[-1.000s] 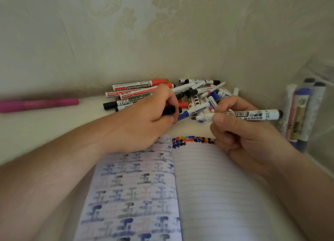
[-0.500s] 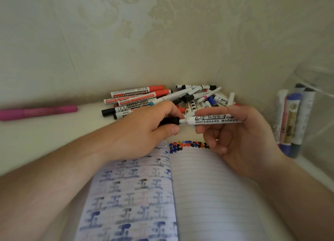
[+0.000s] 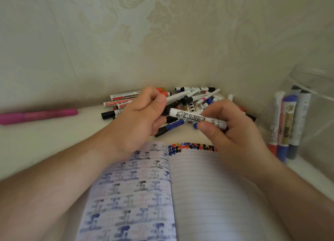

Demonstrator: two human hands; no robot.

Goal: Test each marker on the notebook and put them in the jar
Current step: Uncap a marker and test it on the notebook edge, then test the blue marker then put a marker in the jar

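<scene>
1. Since half a second ago, the cap end and the barrel have closed up: the left hand [image 3: 137,118] has brought the black cap [image 3: 167,111] against the left end of the white whiteboard marker [image 3: 197,118], where a gap showed before, and the right hand [image 3: 229,130] has turned over so its thumb now lies on top of the barrel.
2. Left grip: fingers curled, thumb and forefinger pinching the cap. Whether the cap is fully seated I cannot tell; its joint is partly hidden by the thumb.
3. Right grip: thumb and curled fingers closed round the right half of the marker, holding it clear of the table [image 3: 54,141].
4. The marker's long axis runs nearly level, left to right, dipping slightly to the right, just above the top edge of the open notebook [image 3: 207,195], whose right page carries a row of coloured test dots [image 3: 191,146] along its top.
5. Behind the hands lies the pile of untested markers [image 3: 189,98] against the wall; a pink marker [image 3: 38,115] lies apart at far left.
6. The clear jar [image 3: 318,114] stands at the right edge with several markers [image 3: 287,125] upright in it. It lies to the right of the held marker, on the right hand's side, so that hand is the nearer one. My judgement: once capped, the marker must be tipped from level to upright to drop in.
</scene>
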